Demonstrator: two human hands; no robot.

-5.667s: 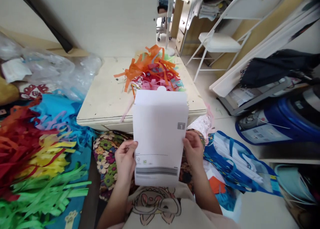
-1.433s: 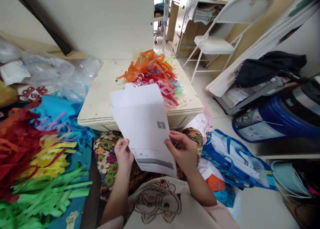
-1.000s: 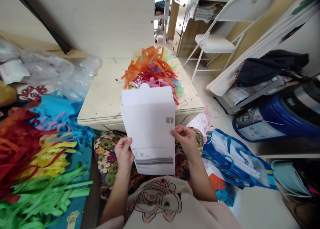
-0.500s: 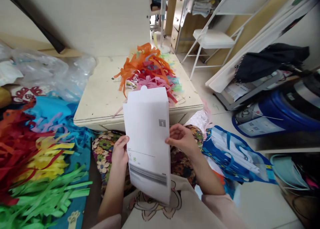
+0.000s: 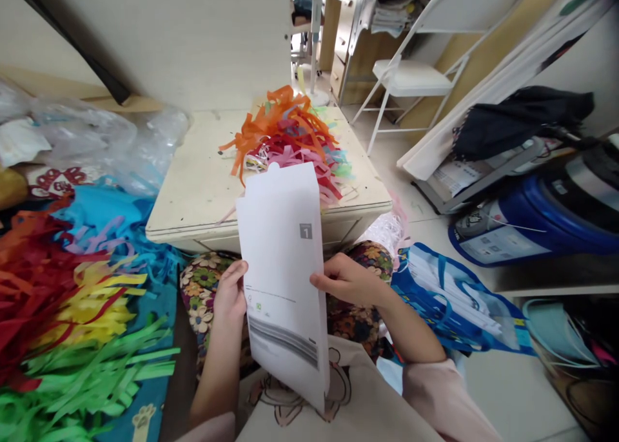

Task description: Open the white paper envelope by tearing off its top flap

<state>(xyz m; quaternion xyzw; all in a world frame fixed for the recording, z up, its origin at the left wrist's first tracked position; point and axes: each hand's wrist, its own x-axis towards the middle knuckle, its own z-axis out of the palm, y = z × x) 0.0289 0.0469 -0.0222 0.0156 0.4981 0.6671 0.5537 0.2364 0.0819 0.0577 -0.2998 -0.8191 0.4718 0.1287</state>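
I hold a white paper envelope (image 5: 283,261) upright in front of my lap, its printed grey bars near the bottom and a small grey square with "1" at the upper right. My left hand (image 5: 229,295) grips its left edge, fingers curled over the front. My right hand (image 5: 345,279) pinches its right edge at mid height. Behind it, a heap of orange, red and pink paper strips (image 5: 287,136) lies on a low cream table (image 5: 193,191).
Red, yellow and green paper strips (image 5: 72,326) cover the floor at left. Clear plastic bags (image 5: 101,133) lie at the back left. A blue bag (image 5: 449,300), a blue drum (image 5: 536,220) and a white folding chair (image 5: 411,75) stand at right.
The envelope has turned edge-on a little and tilted, its lower end now closer to my lap. My right hand slid down along its right edge.
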